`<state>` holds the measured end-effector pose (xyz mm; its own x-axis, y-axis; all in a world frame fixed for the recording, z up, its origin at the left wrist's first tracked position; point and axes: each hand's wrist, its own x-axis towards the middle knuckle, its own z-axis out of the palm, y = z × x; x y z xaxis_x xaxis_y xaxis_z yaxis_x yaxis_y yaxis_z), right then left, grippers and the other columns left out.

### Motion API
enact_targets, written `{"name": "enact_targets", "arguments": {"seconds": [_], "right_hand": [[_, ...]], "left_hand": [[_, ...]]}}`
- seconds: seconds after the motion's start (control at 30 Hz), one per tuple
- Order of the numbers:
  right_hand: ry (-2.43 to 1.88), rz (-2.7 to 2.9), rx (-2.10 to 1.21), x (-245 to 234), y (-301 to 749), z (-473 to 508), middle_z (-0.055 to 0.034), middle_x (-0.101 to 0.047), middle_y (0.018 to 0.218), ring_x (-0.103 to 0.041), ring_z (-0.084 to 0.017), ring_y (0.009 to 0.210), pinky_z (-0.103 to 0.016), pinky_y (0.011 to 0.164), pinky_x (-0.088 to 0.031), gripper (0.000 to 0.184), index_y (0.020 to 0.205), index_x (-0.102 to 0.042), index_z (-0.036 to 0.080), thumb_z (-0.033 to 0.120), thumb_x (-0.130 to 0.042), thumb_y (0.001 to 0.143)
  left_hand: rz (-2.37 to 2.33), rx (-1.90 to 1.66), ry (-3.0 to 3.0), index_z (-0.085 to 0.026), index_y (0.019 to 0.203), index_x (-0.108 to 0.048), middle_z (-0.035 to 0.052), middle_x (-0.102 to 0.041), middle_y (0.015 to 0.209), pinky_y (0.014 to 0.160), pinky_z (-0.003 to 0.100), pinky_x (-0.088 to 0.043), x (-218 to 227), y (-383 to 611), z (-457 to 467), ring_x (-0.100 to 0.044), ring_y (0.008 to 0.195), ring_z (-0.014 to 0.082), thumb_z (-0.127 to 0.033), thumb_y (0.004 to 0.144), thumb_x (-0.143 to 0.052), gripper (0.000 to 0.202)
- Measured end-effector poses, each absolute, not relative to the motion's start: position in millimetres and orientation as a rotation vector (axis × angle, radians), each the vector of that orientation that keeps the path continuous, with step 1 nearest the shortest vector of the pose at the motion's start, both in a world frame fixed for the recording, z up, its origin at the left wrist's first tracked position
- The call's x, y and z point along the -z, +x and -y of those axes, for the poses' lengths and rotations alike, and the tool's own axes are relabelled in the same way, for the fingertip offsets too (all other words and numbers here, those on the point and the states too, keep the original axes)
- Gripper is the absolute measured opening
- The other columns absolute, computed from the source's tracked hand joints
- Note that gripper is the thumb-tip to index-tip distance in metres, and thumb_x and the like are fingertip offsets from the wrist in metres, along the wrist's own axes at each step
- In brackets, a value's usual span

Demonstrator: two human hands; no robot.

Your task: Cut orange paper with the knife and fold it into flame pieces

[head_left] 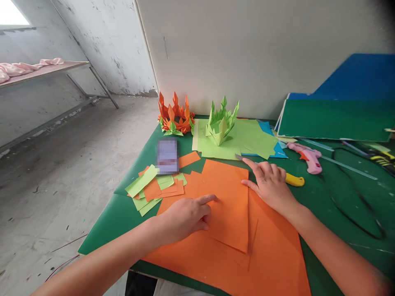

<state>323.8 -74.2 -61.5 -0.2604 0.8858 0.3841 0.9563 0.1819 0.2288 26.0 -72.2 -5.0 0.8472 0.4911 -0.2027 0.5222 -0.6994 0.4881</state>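
Observation:
A folded sheet of orange paper (230,218) lies on a larger orange sheet (277,255). My left hand (188,218) rests on it, index finger stretched out onto the surface and the other fingers curled, holding nothing. At its upper right edge is my right hand (270,183), thumb touching the paper. This hand is closed over a utility knife with a yellow handle (295,180); the blade tip shows past the index finger, and the middle of the knife is hidden. Green and orange paper strips (146,185) lie loosely to the left.
Behind stand an orange paper crown (175,119) and a green paper crown (220,127), the latter on green sheets (256,137). A blurred purple object (167,155) lies near the strips. At right are a pink glue gun (305,156), its black cord and green boards (333,119).

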Motion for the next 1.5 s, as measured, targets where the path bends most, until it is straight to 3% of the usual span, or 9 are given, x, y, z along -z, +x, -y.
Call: {"name": "enact_targets", "arguments": {"seconds": [0.4,0.6,0.93,1.23,1.5], "right_hand": [[-1.908,2.139,0.788,62,337,55,-0.0123,-0.053,0.093,-0.044,-0.029,0.083,-0.037,0.069,-0.028,0.055,0.143,-0.036,0.022,0.046,-0.049,0.095],[-1.911,2.086,0.724,65,337,53,-0.0123,-0.054,0.095,-0.045,-0.029,0.084,-0.038,0.071,-0.029,0.05,0.141,-0.037,0.022,0.043,-0.047,0.096],[-1.851,2.04,0.722,63,339,57,-0.0134,-0.053,0.1,-0.049,-0.031,0.089,-0.039,0.073,-0.033,0.055,0.141,-0.03,0.02,0.044,-0.051,0.096],[-1.618,2.241,0.367,53,338,90,-0.0096,-0.051,0.1,-0.053,-0.029,0.09,-0.04,0.08,-0.037,0.055,0.141,-0.029,0.022,0.05,-0.047,0.096],[-1.424,2.429,-0.062,45,321,138,-0.0083,-0.051,0.106,-0.052,-0.027,0.102,-0.044,0.092,-0.034,0.056,0.145,-0.027,0.027,0.043,-0.05,0.097]], "left_hand": [[-0.762,0.106,2.476,-0.019,0.084,-0.064,0.001,-0.05,0.144,0.057,0.024,-0.042,3,27,71,-0.07,0.073,0.0135,-0.016,0.087,-0.061,0.005],[-0.765,0.11,2.504,-0.02,0.083,-0.065,-0.0014,-0.048,0.145,0.056,0.024,-0.043,1,27,72,-0.065,0.062,0.0089,-0.018,0.088,-0.063,0.005],[-0.763,0.165,2.508,-0.019,0.082,-0.067,-0.0008,-0.047,0.144,0.056,0.025,-0.043,0,28,72,-0.063,0.058,0.0076,-0.021,0.088,-0.063,0.007],[-0.777,0.164,2.44,-0.02,0.085,-0.068,-0.0005,-0.047,0.145,0.06,0.025,-0.044,-1,28,71,-0.066,0.066,0.0104,-0.019,0.089,-0.06,0.009],[-0.759,0.114,2.441,-0.018,0.082,-0.067,-0.0003,-0.047,0.144,0.058,0.025,-0.041,3,28,70,-0.061,0.059,0.0079,-0.022,0.089,-0.061,0.01]]}}
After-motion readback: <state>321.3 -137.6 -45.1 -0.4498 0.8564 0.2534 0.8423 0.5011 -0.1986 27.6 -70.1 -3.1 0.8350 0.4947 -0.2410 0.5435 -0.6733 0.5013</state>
